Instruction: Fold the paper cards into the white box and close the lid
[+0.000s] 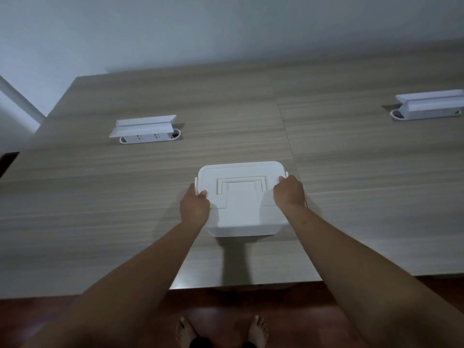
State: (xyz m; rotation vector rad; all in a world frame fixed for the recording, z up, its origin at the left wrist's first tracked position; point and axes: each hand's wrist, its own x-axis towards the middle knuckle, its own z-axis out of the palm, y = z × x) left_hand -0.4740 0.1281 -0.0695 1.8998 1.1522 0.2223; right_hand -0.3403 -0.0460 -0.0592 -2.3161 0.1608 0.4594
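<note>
At the upper left of the frame a white socket unit [145, 130] sits in the wooden worktop [100, 197]. My left hand [195, 205] presses on the left edge of the white box [241, 212], its grip closed around the side. The box stands at the center of the frame, lid [241, 182] on top. My right hand [288, 192] clasps the right edge. A second socket unit [426, 105] is at the upper right.
</note>
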